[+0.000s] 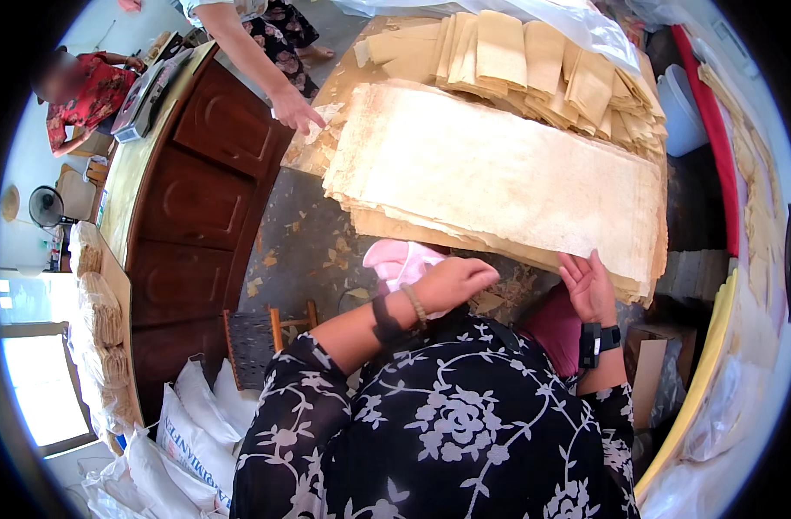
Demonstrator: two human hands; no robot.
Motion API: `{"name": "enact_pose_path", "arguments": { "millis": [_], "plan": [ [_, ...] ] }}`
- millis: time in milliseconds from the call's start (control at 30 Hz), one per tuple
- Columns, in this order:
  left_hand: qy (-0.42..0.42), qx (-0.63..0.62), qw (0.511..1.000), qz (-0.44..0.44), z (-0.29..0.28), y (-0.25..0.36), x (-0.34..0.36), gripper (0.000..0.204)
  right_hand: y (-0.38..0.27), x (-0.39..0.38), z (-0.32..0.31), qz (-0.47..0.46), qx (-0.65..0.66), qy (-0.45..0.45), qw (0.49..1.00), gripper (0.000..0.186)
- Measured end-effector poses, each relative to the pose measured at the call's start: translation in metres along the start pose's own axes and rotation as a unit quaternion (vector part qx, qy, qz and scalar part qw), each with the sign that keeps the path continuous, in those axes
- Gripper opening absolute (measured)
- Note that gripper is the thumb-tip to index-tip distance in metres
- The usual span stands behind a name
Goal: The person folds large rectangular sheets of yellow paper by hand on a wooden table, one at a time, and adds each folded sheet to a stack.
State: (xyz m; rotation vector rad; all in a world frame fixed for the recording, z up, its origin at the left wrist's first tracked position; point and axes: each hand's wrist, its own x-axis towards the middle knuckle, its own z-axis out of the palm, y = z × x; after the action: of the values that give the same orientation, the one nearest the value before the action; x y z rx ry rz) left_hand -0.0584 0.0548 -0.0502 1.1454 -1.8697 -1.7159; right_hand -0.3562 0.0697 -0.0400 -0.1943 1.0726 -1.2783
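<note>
A thick stack of large, thin, pale yellow sheets [499,173] lies flat in front of me. My right hand [588,285] is open, palm up, with its fingertips at the near edge of the stack. My left hand [452,284] is curled loosely just short of the stack, resting on a pink cloth [397,259]; whether it grips the cloth is unclear. Both wrists wear black bands. Another person's hand [293,111] reaches down to the far left corner of the stack.
Folded sheets [534,65] are piled in rows behind the stack. A dark wooden cabinet [196,190] stands at left, with a second person [80,95] beyond it. White sacks [183,432] lie at lower left, a pale bucket [679,108] at right.
</note>
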Motion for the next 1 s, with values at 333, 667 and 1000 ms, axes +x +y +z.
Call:
{"name": "enact_pose_path", "arguments": {
  "millis": [333,667,1000],
  "plan": [
    [0.176,-0.601,0.772,-0.105,-0.052,-0.003,0.002,0.045,-0.011,-0.012,-0.01,0.008,0.043,0.017,0.999,0.024],
    [0.412,-0.535,0.737,-0.004,-0.161,-0.032,0.018,0.03,-0.014,0.009,-0.019,-0.119,0.163,0.198,0.959,0.027],
    [0.419,0.382,0.764,0.308,-0.043,0.095,0.076,0.042,0.015,0.003,-0.008,-0.089,0.029,0.113,0.989,0.031]
  ]
}}
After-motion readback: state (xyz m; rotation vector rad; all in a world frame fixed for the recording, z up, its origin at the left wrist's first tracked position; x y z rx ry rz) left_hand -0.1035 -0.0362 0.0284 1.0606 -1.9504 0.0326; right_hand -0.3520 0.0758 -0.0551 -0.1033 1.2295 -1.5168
